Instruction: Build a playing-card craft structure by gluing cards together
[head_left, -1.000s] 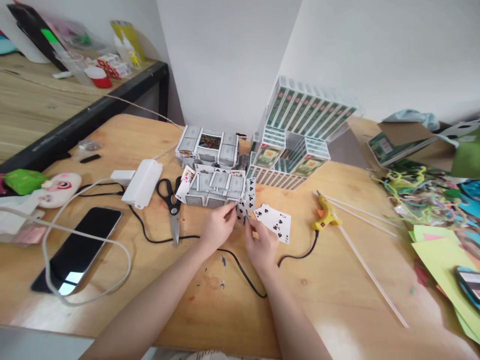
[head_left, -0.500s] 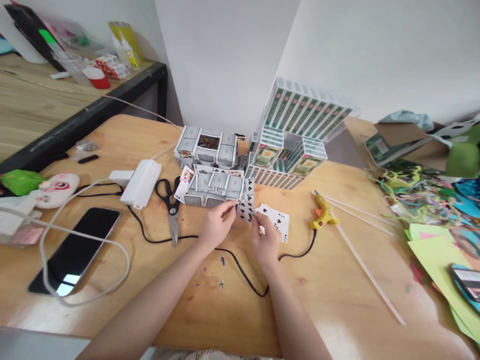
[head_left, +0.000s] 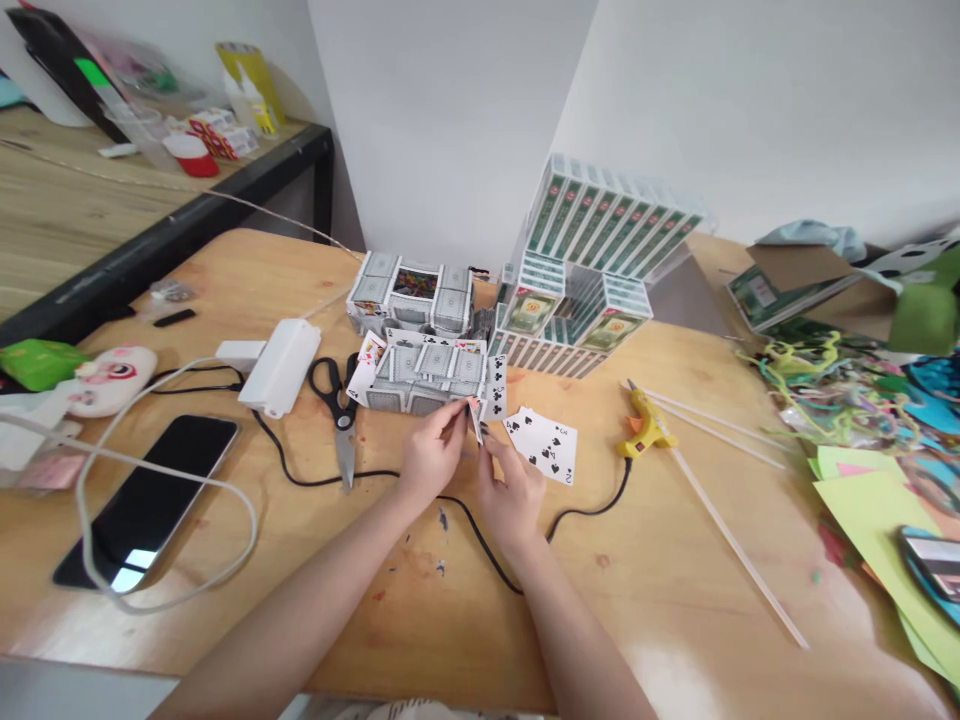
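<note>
Between my hands is a playing card (head_left: 475, 420), seen nearly edge-on. My left hand (head_left: 435, 450) pinches its upper left side, and my right hand (head_left: 511, 488) grips its lower right side. Just beyond my fingers lies a low structure of grey-backed playing cards (head_left: 429, 378), with face-up cards jutting from its edges. Behind that stands a box-like card structure (head_left: 411, 290) with an opening in its top. A few loose spade cards (head_left: 546, 445) lie face up to the right of my right hand.
Scissors (head_left: 344, 420) and a white power adapter (head_left: 279, 368) lie left; a phone (head_left: 150, 500) sits under a looped white cable. Stacked green card boxes (head_left: 574, 310) stand behind. At right are a yellow glue gun (head_left: 645, 425), glue sticks (head_left: 739, 545) and coloured paper (head_left: 870, 540). A black cord (head_left: 480, 530) crosses beneath my wrists.
The card in my hands showed its spade face and now appears folded or turned nearly edge-on. My right hand shifted right, then came back left toward my left hand.
</note>
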